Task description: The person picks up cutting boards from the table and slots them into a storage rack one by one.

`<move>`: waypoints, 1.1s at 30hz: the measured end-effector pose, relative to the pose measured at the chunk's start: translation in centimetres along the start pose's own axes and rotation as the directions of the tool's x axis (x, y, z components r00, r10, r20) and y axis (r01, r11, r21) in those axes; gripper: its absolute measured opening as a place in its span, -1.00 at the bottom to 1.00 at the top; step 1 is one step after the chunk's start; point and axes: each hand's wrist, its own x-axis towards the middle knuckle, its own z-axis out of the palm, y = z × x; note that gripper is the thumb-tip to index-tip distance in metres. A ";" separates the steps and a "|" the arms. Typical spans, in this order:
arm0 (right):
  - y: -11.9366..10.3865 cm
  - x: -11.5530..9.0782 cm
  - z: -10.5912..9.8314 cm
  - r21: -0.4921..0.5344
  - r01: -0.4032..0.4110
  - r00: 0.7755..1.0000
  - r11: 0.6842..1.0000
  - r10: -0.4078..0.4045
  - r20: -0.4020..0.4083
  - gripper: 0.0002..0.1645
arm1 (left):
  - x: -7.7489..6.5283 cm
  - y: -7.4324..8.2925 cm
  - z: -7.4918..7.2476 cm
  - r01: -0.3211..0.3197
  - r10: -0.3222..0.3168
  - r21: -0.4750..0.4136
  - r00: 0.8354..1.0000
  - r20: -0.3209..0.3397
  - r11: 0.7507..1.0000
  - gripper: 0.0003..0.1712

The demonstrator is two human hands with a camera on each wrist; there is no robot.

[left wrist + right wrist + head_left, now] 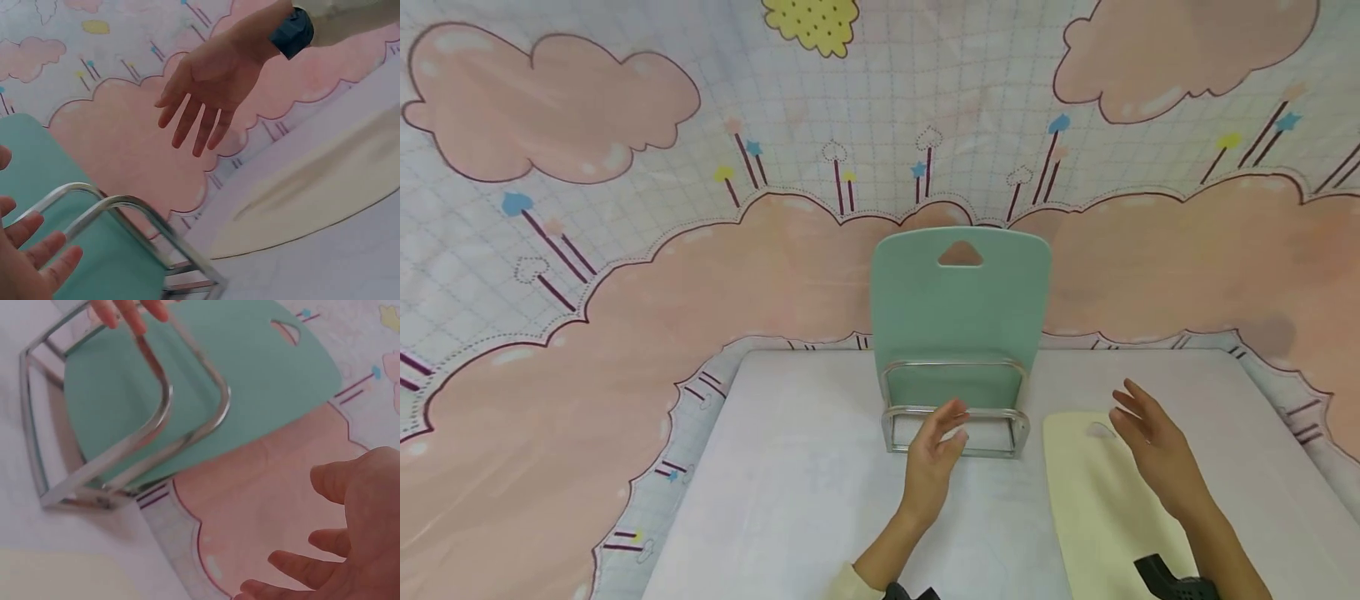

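A green cutting board [958,312] with a triangular handle hole stands upright in a silver metal rack [955,452]. My left hand [928,471] hovers at the front of the rack, its fingers extended and holding nothing. From the head view I cannot tell whether a fingertip touches the rack. To the right, a pale yellow cutting board [1101,521] lies flat on the table, partly hidden by my right forearm. Above it my right hand [1165,458] is raised with fingers spread and nothing in them. The right wrist view shows that right hand [359,531] apart from the rack.
Both boards and the rack are on a white tabletop [775,483]. Behind the table hangs a backdrop cloth [775,275] printed with pink clouds. A black wrist strap [1176,579] is on the right forearm.
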 end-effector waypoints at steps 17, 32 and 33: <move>8.0 -7.0 -0.8 -0.053 -0.316 0.948 0.947 0.314 -0.045 -0.20 | -2.0 -5.0 4.7 0.265 -0.265 0.015 0.963 0.044 0.964 -0.50; 12.6 -9.7 -1.4 0.080 -0.542 0.836 0.836 0.547 -0.050 -0.09 | -3.0 -8.0 9.1 0.416 -0.418 -0.096 0.908 -0.003 0.904 -0.52; 12.7 -9.9 -1.4 0.088 -0.531 0.841 0.843 0.537 -0.066 -0.10 | -3.1 -8.1 9.3 0.426 -0.430 -0.107 0.903 -0.011 0.898 -0.52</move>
